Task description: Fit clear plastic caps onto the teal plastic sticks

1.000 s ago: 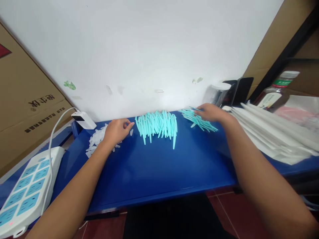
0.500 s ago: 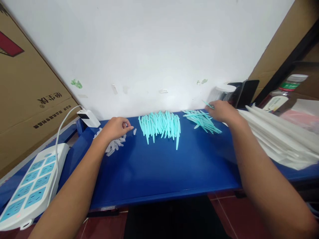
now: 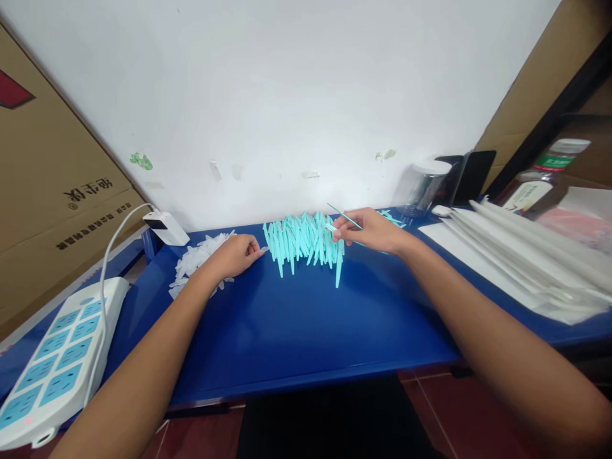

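My right hand pinches a thin turquoise stick, holding it just right of a heap of turquoise plastic spikes at the back of the blue table. A second, flatter pile of turquoise sticks lies behind that hand, mostly hidden. My left hand rests on the table with fingers closed on a small clear cap, next to a pile of clear plastic caps.
A white power strip with a cable and adapter sits at the left. Stacked white sheets lie at the right, with a clear jar, a dark phone and a bottle behind. Cardboard boxes stand left.
My right hand lifted one turquoise stick from the right-hand pile and carried it left toward the middle heap. My left hand slid right from the clear caps, holding one.
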A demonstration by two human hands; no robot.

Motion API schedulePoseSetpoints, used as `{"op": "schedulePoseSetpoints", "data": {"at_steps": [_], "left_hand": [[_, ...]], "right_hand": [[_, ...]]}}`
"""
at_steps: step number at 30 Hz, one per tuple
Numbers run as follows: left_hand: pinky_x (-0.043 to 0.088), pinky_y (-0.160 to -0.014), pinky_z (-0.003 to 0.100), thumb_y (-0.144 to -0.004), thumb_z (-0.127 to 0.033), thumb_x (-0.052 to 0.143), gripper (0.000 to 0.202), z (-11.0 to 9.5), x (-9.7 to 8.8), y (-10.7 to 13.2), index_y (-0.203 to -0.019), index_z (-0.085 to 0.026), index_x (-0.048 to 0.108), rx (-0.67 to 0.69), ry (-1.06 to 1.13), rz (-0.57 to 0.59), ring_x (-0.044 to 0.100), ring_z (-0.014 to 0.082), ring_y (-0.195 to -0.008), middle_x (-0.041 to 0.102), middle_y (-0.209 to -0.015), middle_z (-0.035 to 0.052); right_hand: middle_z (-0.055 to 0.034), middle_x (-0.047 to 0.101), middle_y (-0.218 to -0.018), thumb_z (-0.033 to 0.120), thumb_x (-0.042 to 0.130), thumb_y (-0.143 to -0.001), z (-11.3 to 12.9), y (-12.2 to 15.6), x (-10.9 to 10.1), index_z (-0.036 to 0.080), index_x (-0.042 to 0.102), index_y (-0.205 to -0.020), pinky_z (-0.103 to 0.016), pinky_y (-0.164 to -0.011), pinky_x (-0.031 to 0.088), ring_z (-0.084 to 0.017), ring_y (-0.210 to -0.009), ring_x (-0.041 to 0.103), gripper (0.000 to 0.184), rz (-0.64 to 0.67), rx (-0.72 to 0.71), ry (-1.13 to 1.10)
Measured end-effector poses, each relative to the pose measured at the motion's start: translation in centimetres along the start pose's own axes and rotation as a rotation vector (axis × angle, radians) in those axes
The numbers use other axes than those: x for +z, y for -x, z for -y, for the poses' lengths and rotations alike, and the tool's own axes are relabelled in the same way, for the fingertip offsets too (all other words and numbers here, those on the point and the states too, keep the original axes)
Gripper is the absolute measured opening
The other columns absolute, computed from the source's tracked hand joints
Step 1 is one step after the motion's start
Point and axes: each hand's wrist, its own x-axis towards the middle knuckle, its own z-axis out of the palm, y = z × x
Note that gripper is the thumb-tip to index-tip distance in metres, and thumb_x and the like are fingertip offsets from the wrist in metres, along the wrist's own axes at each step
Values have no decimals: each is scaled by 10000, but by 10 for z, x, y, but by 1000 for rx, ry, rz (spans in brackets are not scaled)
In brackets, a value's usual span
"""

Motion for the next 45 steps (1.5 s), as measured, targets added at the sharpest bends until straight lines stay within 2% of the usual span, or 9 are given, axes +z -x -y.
{"op": "schedulePoseSetpoints", "data": {"at_steps": [3, 6, 11, 14, 17, 23, 26, 34, 45], "left_hand": [[492, -666, 317, -898, -536, 659, 329, -13, 0, 1, -864, -213, 708, 31, 80, -55, 683, 229, -742, 760, -813, 74], [530, -728, 309, -925, -538, 653, 353, -29, 2, 2, -960, -191, 709, 62, 278, -79, 721, 219, -819, 787, -887, 83], [548, -670, 290, -899, -535, 705, 363, -52, 12, 5, -973, -180, 714, 56, 505, -9, 758, 229, -837, 806, -955, 109], [551, -643, 300, -870, -547, 731, 367, -60, 15, 8, -935, -186, 742, 70, 515, 5, 750, 236, -788, 808, -915, 110], [536, -630, 297, -889, -525, 713, 342, -65, 13, 10, -920, -187, 752, 89, 507, 67, 732, 224, -756, 808, -885, 102], [518, -658, 283, -907, -470, 709, 291, -72, 10, 13, -923, -181, 743, 117, 496, 150, 722, 202, -774, 803, -882, 88], [528, -684, 292, -899, -459, 723, 272, -72, 11, 14, -914, -187, 743, 120, 498, 169, 725, 201, -772, 799, -869, 80], [549, -684, 292, -893, -521, 731, 347, -71, 10, 13, -945, -180, 773, 115, 525, 142, 729, 208, -780, 792, -852, 84], [565, -692, 288, -882, -498, 765, 335, -74, 11, 14, -989, -183, 802, 107, 631, 128, 738, 201, -773, 806, -873, 84]], "right_hand": [[-92, 789, -886, 442, 802, -832, 4, 2, -2, 148, 719, -1042, -336, -734, 527, -169, -710, 672, 371, 34, -18, -12], [-60, 779, -791, 505, 804, -831, 9, 4, -1, 168, 709, -1020, -326, -670, 516, -140, -569, 631, 398, 59, -45, -13], [-31, 749, -704, 553, 774, -846, 17, 8, 10, 175, 710, -944, -257, -473, 407, -93, -430, 512, 396, 101, -43, 46], [-29, 754, -733, 548, 741, -867, 19, 8, 17, 173, 726, -949, -249, -449, 406, -92, -432, 503, 385, 149, -75, 50], [-42, 765, -799, 543, 702, -893, 20, 9, 21, 168, 748, -910, -252, -468, 444, -100, -476, 532, 378, 201, -103, 68], [-60, 769, -837, 533, 748, -863, 24, 10, 22, 155, 809, -983, -244, -507, 478, -117, -570, 572, 401, 224, -99, 58], [-64, 771, -836, 531, 783, -831, 25, 11, 21, 149, 818, -958, -238, -509, 470, -117, -583, 582, 404, 222, -95, 46], [-47, 764, -803, 497, 793, -824, 24, 11, 19, 165, 830, -934, -228, -490, 419, -112, -571, 574, 351, 242, -105, 59], [-52, 780, -825, 452, 776, -850, 25, 12, 22, 170, 840, -980, -244, -505, 480, -115, -566, 596, 318, 288, -90, 64]]}}
